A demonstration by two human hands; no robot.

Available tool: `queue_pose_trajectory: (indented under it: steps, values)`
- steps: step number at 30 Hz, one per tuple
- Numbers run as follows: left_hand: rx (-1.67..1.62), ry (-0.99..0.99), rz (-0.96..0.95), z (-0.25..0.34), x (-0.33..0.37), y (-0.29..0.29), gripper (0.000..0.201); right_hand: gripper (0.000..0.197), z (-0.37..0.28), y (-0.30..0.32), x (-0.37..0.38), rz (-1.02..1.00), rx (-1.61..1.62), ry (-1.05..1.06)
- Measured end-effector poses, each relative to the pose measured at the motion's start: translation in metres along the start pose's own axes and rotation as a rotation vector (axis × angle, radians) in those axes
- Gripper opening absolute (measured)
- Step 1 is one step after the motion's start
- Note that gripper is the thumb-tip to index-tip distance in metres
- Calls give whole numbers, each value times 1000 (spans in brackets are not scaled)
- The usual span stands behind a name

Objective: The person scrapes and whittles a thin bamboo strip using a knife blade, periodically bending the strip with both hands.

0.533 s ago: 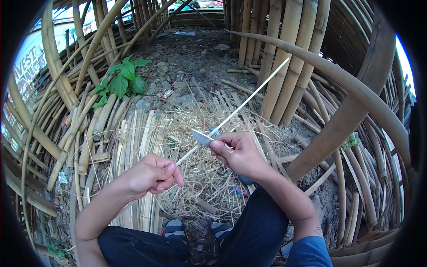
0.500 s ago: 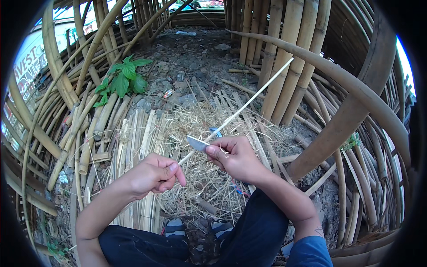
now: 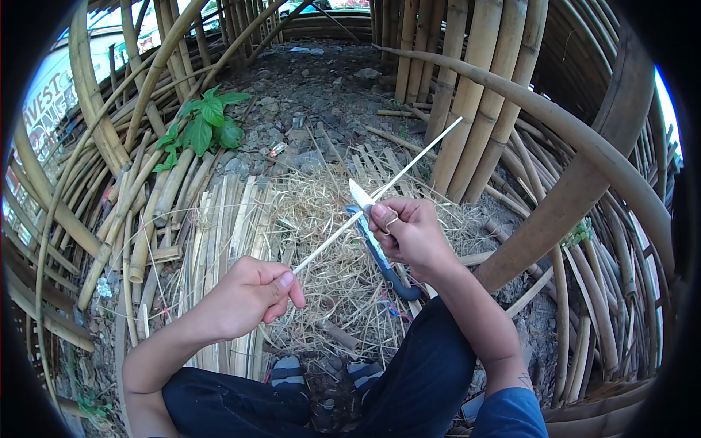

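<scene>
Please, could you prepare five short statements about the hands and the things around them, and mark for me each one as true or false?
1. The left hand holds the thin stick. True.
2. The right hand is empty. False: it holds a knife.
3. Dry shavings are scattered on the ground in front of the person. True.
4. The large leafy plant stands to the right of both hands. False: it is in the upper left of the picture.
5. The person wears dark trousers. True.
</scene>
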State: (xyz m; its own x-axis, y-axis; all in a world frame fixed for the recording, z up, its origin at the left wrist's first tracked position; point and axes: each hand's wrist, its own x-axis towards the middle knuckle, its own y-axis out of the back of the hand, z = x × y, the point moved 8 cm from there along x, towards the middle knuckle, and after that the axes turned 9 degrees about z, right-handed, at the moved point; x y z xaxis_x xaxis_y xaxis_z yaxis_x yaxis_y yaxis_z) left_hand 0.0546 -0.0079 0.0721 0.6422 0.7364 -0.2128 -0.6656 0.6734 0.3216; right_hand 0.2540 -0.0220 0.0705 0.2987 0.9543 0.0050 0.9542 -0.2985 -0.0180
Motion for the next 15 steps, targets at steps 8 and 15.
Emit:
queue_pose_trajectory:
  steps: [8, 15]
  values:
    - [-104, 49, -84, -1, 3, -4, 32, 25, 5, -33, -24, -220, -71, -24]
    - [-113, 60, -87, 1, -1, -5, 33, 26, 0, -28, -20, -137, -113, 20]
